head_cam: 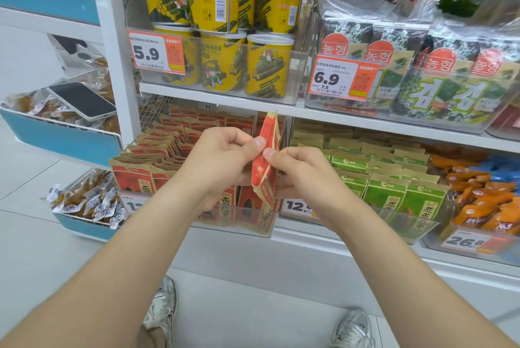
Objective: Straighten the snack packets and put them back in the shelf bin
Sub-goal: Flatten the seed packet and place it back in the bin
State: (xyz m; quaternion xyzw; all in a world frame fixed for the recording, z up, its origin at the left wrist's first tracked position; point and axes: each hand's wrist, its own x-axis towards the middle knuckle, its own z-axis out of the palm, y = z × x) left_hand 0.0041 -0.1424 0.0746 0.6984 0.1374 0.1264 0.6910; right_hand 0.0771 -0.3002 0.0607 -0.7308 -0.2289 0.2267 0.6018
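Note:
I hold one red-and-tan snack packet [266, 162] upright, edge-on, in front of the lower shelf. My left hand [222, 162] pinches its left side with thumb and fingers, and my right hand [301, 173] pinches its right side at mid-height. Behind and below it stands the clear shelf bin [239, 221] with several rows of the same red packets [157, 156], standing fairly upright.
A second clear bin [405, 224] of green packets sits to the right, with orange snacks [478, 201] beyond. Above are yellow canisters [219, 61] and seaweed packs [439, 89]. A blue side rack [64, 142] with a phone [81, 100] stands on the left.

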